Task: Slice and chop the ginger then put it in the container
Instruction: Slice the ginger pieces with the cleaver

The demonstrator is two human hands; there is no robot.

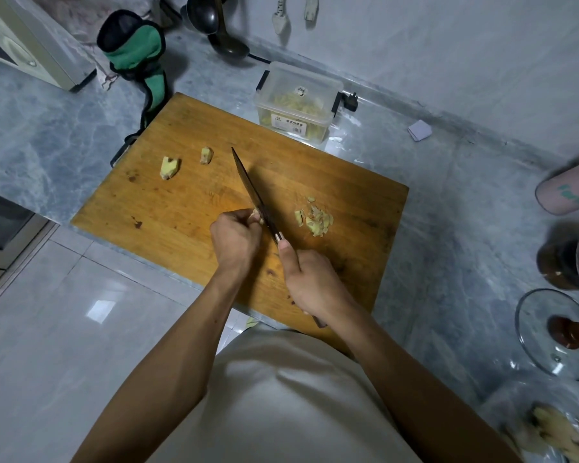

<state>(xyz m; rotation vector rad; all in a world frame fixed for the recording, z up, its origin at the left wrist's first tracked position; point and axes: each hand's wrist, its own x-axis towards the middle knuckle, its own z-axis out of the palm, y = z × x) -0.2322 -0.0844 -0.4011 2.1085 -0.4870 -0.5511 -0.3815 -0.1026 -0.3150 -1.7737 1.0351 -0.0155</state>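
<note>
On the wooden cutting board (181, 208) my left hand (236, 240) holds a small piece of ginger (256, 215) with curled fingers, right against the knife blade (248, 187). My right hand (310, 284) grips the knife handle, thumb along its top. A pile of cut ginger slices (315, 219) lies just right of the blade. Two whole ginger chunks (170, 167) (206, 155) sit at the board's far left. A clear plastic container (296, 101) holding cut ginger stands beyond the board's far edge.
A green and black cloth (136, 58) lies at the back left. Dark ladles (214, 25) hang on the wall. On the right stand a pink cup (569, 188), a dark jar (565, 262), a glass lid (549, 332) and more ginger (555, 432) in a bag.
</note>
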